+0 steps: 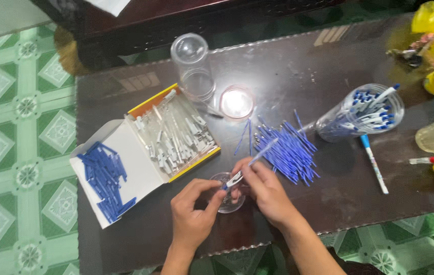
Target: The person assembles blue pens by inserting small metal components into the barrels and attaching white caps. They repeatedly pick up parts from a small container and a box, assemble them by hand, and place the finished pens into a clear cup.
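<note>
Hands [191,214] [262,188] pinch what looks like slim plastic pen barrel [235,179].

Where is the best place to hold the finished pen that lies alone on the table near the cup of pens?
Take the finished pen at the middle of its white barrel, coming from above. It lies flat on the dark table, apart from the cup of pens, so both long sides are free for a pinch.

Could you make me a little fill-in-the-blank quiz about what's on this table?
1. The loose refills heaped on the table are ____ in colour.
2. The box stands ____ of the hands.
3. The finished pens stand in a clear ____.
4. Beside that cup lies ____ pen.

Missing words: blue; left; cup; one
</note>
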